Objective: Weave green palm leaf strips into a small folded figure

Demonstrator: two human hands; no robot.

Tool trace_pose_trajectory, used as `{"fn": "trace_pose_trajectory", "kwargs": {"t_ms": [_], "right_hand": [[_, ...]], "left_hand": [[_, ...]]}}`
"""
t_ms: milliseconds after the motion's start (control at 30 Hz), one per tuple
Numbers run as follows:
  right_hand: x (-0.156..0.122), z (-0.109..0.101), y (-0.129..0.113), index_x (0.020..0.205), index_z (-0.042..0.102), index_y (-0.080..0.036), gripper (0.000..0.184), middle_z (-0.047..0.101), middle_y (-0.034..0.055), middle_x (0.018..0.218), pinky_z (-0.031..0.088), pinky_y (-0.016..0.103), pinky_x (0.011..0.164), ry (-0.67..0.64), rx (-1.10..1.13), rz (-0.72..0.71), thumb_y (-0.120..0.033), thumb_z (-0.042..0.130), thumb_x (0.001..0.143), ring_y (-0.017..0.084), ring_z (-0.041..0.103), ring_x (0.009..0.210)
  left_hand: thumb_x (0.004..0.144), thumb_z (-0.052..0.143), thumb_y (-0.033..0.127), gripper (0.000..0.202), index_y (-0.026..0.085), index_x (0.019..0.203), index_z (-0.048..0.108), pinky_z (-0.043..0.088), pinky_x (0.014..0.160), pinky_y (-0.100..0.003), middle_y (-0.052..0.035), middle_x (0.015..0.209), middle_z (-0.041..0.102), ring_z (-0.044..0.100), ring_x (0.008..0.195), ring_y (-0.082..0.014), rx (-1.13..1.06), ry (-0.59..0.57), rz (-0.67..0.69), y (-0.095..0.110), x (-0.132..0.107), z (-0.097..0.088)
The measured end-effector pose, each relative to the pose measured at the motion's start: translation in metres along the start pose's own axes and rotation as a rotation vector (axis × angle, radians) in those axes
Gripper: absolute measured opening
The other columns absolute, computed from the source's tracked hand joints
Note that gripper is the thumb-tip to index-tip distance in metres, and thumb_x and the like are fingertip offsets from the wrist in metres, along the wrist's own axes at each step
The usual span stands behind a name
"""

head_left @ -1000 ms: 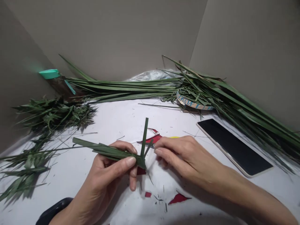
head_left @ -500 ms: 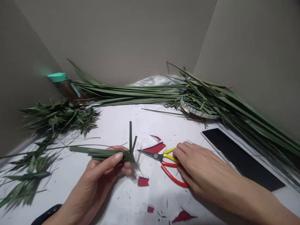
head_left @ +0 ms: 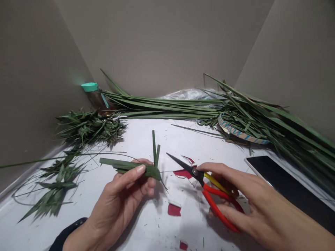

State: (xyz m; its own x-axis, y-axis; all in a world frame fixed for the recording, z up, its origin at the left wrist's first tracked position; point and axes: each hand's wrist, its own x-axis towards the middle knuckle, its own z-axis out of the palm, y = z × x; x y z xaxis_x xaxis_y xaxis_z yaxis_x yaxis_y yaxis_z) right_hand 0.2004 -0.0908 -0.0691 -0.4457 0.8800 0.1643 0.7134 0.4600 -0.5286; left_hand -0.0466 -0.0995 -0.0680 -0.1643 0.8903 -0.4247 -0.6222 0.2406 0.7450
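Between thumb and fingers, my left hand (head_left: 125, 195) pinches a folded green leaf piece (head_left: 153, 171). Two narrow strips stick up from its right end, and longer flat ends point left. Over to the right, my right hand (head_left: 230, 198) is closed around the handles of a pair of scissors (head_left: 200, 174), one handle red and one yellow. The dark blades are together and point up and left toward the leaf piece, apart from it. Red paper scraps (head_left: 174, 209) lie on the white table below and behind the scissors.
Long green leaves (head_left: 167, 108) stretch along the back, beside a bottle with a turquoise lid (head_left: 90, 87). Woven leaf pieces (head_left: 83, 129) are heaped at left. A shallow basket (head_left: 243, 134) of cut leaf bits stands at back right. A dark-screened tablet or phone (head_left: 290, 191) lies at right.
My right hand has lifted the scissors off the table, and its fingers now wrap the handles. The view has shifted left. My left hand keeps holding the leaf piece.
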Motion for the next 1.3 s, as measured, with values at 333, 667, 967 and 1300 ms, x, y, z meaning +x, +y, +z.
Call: {"fn": "trace_pose_trajectory", "kwargs": {"t_ms": [333,667,967,1300], "right_hand": [[-0.004,0.007,-0.010,0.120,0.064,-0.029,0.052,0.072,0.0041,0.113,0.059,0.029,0.075,-0.034,0.066,-0.059,-0.015,0.066,0.070,0.026,0.071,0.095],[0.003,0.011,-0.015,0.091,0.063,-0.029,0.024,0.075,-0.0022,0.088,0.052,0.021,0.055,0.002,0.167,-0.195,-0.014,0.063,0.073,0.015,0.066,0.061],[0.001,0.010,-0.018,0.082,0.061,-0.028,0.016,0.062,-0.0074,0.060,0.043,0.021,0.045,-0.061,0.191,-0.138,-0.018,0.071,0.074,0.011,0.052,0.045],[-0.009,0.014,-0.016,0.082,0.064,-0.031,0.017,0.076,-0.0009,0.087,0.047,0.023,0.042,-0.061,0.265,-0.104,-0.035,0.050,0.091,0.015,0.060,0.050]], "left_hand": [[0.079,0.051,-0.007,0.029,0.006,0.069,0.075,0.056,0.040,-0.022,-0.0067,0.062,0.067,0.063,0.043,-0.0138,-0.077,-0.043,-0.065,0.004,-0.005,0.004],[0.077,0.055,-0.005,0.027,0.009,0.073,0.077,0.055,0.042,-0.020,-0.0053,0.061,0.066,0.060,0.044,-0.0122,-0.043,-0.147,-0.116,0.001,-0.008,0.003],[0.073,0.060,-0.004,0.024,0.012,0.073,0.077,0.055,0.044,-0.018,-0.0041,0.060,0.066,0.059,0.044,-0.0110,-0.025,-0.173,-0.123,-0.001,-0.008,0.003],[0.069,0.060,-0.009,0.025,0.010,0.068,0.077,0.055,0.040,-0.020,-0.0052,0.066,0.068,0.060,0.045,-0.0119,-0.031,-0.105,-0.143,-0.001,-0.008,0.005]]}}
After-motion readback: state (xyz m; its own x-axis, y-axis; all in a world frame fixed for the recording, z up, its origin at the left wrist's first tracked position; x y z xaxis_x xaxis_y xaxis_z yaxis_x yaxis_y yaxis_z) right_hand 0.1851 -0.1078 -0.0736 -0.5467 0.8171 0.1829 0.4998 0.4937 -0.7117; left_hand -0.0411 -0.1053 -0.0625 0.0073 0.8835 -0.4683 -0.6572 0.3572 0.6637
